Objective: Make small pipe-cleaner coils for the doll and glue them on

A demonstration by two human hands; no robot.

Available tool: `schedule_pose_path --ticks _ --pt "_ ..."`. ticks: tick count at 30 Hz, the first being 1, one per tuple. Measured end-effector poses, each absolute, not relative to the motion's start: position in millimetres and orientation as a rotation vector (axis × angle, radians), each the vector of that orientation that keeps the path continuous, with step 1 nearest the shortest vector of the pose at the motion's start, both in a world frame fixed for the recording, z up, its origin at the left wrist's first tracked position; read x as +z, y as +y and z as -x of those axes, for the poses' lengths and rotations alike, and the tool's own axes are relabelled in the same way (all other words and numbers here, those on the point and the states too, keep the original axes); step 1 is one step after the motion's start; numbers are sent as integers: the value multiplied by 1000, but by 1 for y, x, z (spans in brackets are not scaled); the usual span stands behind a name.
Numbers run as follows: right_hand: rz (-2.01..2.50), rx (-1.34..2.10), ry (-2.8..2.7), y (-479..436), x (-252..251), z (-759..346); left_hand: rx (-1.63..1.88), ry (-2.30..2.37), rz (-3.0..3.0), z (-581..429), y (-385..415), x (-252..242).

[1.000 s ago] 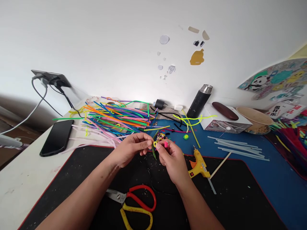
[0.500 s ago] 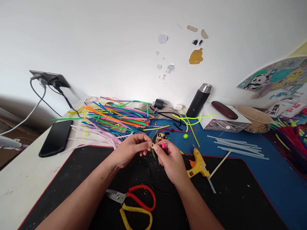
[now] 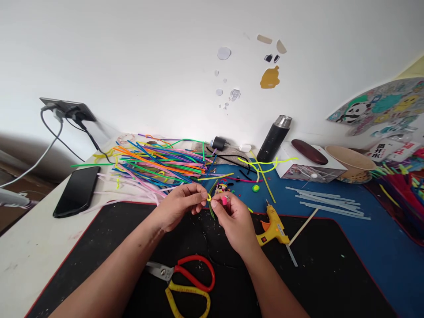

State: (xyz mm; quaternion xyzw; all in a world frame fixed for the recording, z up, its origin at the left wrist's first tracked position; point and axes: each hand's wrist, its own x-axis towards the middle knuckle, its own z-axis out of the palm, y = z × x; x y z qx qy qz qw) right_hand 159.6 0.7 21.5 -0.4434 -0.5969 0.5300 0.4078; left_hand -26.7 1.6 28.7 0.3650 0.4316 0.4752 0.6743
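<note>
A small yellow pipe cleaner loop is held up between my two hands, over the far part of the black mat. My left hand pinches it from the left with thumb and index finger. From the other side, the closed thumb and fingertip of my right hand meet the loop. A bright pink piece shows at the right hand's fingers; its kind is unclear. Just behind the hands lie a small multicoloured figure and a green strip, partly hidden.
Scissors lie on the mat before me. A yellow glue gun rests right of my hand, near several glue sticks. Pipe cleaners pile behind. A phone lies left; a black flask stands at the wall.
The hands have parted very slightly, and the yellow loop shows more plainly between the fingertips. The view has shifted a little; the things on the table have stayed put.
</note>
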Motion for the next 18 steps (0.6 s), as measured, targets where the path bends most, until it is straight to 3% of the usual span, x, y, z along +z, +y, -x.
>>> schedule_pose_path --ticks 18 --pt "1133 1317 -1526 0 24 -159 995 978 -978 33 4 28"
